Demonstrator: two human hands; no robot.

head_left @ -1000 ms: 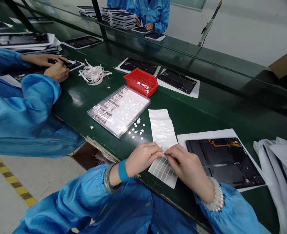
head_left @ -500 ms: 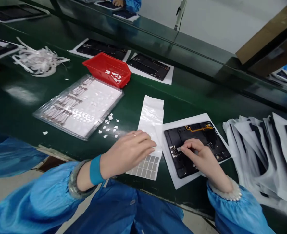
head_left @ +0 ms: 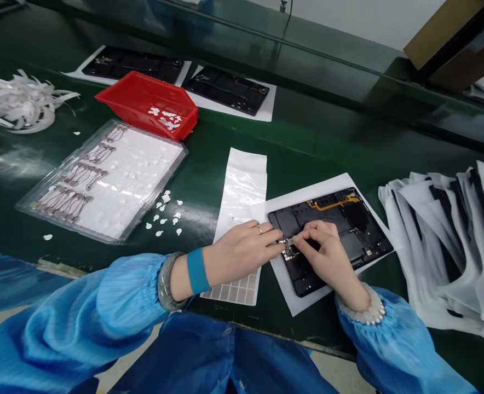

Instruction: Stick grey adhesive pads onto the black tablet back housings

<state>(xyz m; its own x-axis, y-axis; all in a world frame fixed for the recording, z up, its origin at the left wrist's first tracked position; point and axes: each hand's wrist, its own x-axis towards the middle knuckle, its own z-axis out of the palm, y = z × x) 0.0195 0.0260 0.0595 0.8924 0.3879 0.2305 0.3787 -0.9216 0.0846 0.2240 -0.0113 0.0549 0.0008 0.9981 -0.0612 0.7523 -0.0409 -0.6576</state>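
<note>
Partly behind the hands (head_left: 242, 249), black panel (head_left: 353, 241)

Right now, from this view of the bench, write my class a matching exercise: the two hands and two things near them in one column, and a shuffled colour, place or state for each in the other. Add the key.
Column one
1. Left hand
2. Right hand
3. Label sheet
4. Nearest black panel

Column two
A. Orange strip near its far edge
B. White beaded bracelet at its wrist
C. Partly covered by a hand, with grey rectangles at its near end
D. Teal band at its wrist

Right pairs: 1-D, 2-B, 3-C, 4-A
</note>
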